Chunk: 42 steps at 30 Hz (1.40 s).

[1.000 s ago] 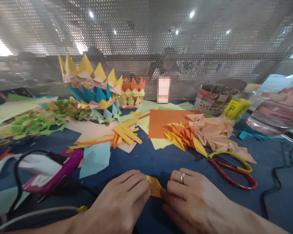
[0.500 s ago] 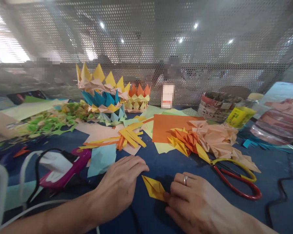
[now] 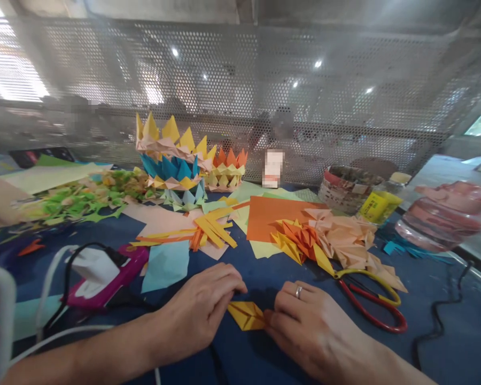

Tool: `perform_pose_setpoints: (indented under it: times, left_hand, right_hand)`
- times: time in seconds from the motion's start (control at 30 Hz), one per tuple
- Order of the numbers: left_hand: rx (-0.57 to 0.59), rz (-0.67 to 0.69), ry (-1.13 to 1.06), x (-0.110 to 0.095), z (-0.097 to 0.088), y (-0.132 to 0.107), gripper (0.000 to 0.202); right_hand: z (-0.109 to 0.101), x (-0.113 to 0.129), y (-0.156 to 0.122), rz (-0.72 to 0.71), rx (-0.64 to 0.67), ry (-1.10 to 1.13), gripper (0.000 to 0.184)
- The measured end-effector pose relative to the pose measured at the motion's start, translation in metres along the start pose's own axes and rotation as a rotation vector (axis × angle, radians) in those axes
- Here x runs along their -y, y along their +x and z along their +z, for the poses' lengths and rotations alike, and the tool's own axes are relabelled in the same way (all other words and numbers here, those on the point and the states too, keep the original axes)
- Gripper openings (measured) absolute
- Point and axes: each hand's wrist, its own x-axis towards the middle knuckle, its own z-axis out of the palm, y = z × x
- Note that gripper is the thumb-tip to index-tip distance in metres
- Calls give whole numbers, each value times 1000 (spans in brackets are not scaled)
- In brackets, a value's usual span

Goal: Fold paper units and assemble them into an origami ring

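Note:
A small folded yellow paper piece [image 3: 246, 315], diamond-shaped with a crease along its middle, lies between my hands just above the blue table. My right hand [image 3: 310, 326], with a ring on one finger, pinches its right end between thumb and fingers. At the other end, the paper's left tip meets my left hand [image 3: 206, 307], whose fingers are bent and close together. The left thumb's grip is mostly hidden. Beyond my right hand lie folded yellow and orange pieces [image 3: 299, 238] and scissors [image 3: 371, 299] with red and yellow handles.
Stacked paper crowns [image 3: 172, 144] stand at the back. Orange strips [image 3: 212, 230], a blue square [image 3: 166, 264] and an orange sheet [image 3: 264, 219] lie ahead. A purple power strip [image 3: 104, 283] with cables is left; a pink water jug [image 3: 444, 216] and black cord [image 3: 433, 315] are right.
The yellow piece has turned flatter and shifted slightly left, its left tip now at my left hand, where a gap showed before. The camera view has tilted up and turned slightly.

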Motion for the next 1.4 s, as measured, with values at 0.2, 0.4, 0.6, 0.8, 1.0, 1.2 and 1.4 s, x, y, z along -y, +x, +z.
perform_pose_setpoints:
  times: [0.2,0.4,0.6,0.8,1.0,1.2,1.4]
  left_hand:
    - [-7,13,-5,2,4,0,22]
    - [-31,21,13,2,4,1,20]
    - [-76,15,47,1,3,2,18]
    - [-279,-59,168,2,0,1,28]
    - [-263,-51,170,5,-1,3,29]
    - [-192,-53,114,3,1,3,26]
    - [-206,-3,129,1,1,3,25]
  right_hand:
    - [2,2,1,-27,9,-76,20]
    - [4,0,-1,-56,-5,-177,17]
    - [10,-4,0,-11,-26,-183,20]
    - [4,-7,3,118,-136,-226,26]
    - [-6,-30,2,379,-237,-467,30]
    - [-10,-48,-2,488,-197,-508,33]
    - [-21,-67,-8,667,-235,-455,26]
